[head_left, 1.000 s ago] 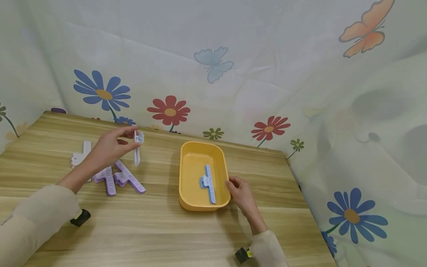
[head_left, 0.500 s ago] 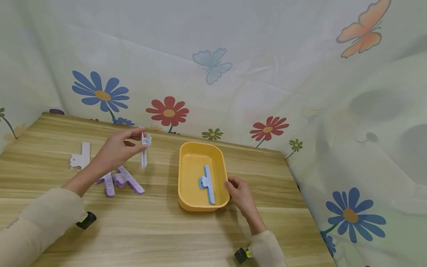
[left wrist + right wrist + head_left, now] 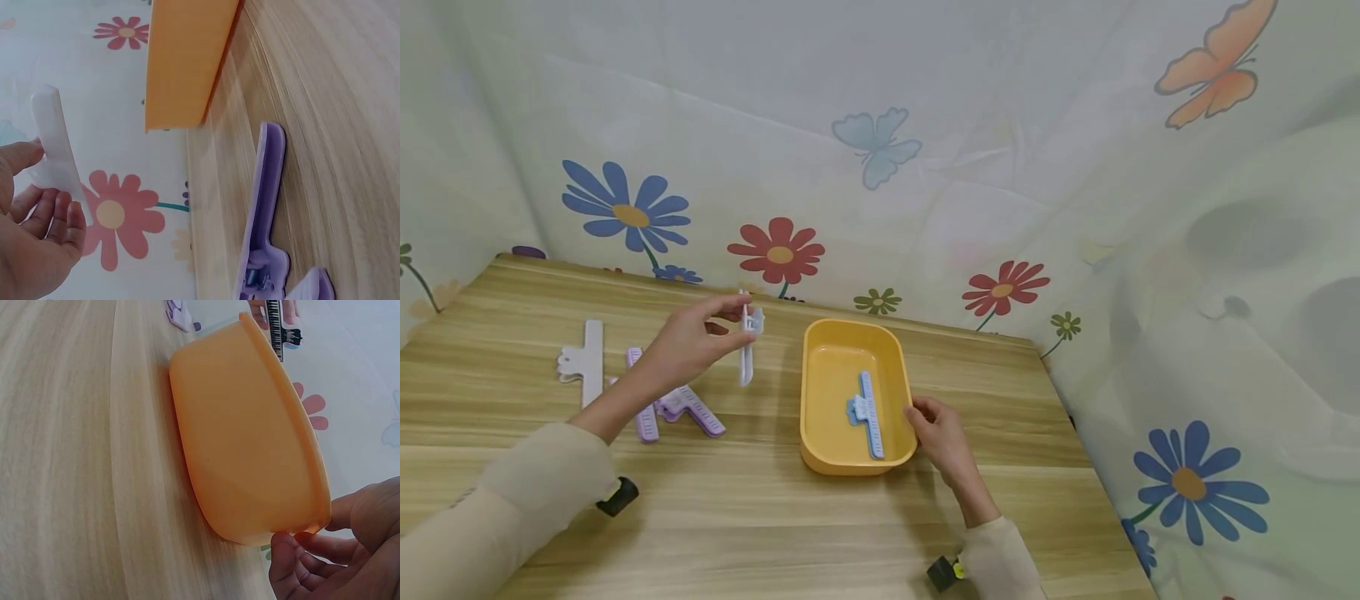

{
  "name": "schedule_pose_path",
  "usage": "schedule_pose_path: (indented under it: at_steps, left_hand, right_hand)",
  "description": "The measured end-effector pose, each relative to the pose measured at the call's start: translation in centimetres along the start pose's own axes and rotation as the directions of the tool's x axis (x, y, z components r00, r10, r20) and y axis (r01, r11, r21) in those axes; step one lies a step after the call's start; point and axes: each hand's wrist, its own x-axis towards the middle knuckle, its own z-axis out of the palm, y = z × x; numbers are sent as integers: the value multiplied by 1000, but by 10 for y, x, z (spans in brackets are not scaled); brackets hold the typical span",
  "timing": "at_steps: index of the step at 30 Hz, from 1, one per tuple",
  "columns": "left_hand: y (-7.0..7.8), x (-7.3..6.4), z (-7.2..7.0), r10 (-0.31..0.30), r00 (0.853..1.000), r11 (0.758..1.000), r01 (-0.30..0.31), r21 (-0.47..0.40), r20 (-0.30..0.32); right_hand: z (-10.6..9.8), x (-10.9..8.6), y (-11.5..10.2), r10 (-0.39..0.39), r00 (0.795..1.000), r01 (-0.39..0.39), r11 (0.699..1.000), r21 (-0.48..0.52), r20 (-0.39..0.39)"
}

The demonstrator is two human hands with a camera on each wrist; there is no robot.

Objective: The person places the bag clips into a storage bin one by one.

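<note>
My left hand (image 3: 688,346) pinches a white ruler clip (image 3: 746,360) between thumb and fingers, upright above the table, left of a yellow bin (image 3: 829,367). In the left wrist view the clip (image 3: 55,137) shows its plain side; the right wrist view shows black ruler marks on it. My right hand (image 3: 946,442) holds the bin's right rim, thumb over the edge and fingers against the outer wall. Inside the bin lies one blue ruler clip (image 3: 870,417).
Left on the wooden table (image 3: 760,517) lie a white clip (image 3: 592,358) and two purple clips, one (image 3: 647,423) partly under my left forearm and the other (image 3: 698,410) beside it. A flowered cloth (image 3: 745,125) hangs behind the table's far edge.
My left hand has carried the white clip rightward, closer to the bin. The right hand stays on the bin's rim, and the bin keeps its place.
</note>
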Motion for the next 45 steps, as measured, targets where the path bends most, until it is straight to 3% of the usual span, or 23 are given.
schedule_pose_path:
  at_steps: [18, 26, 45]
  left_hand:
    - [11, 10, 32, 41, 997, 999, -41, -9, 71]
    - [17, 16, 45, 101, 991, 995, -98, -33, 84]
    - [31, 21, 80, 132, 982, 991, -129, -31, 133]
  right_hand:
    - [-1, -1, -2, 3, 1000, -3, 1000, -5, -9]
    - [0, 1, -2, 3, 1000, -3, 1000, -2, -8]
    - [-1, 2, 2, -4, 1000, 4, 1000, 6, -1]
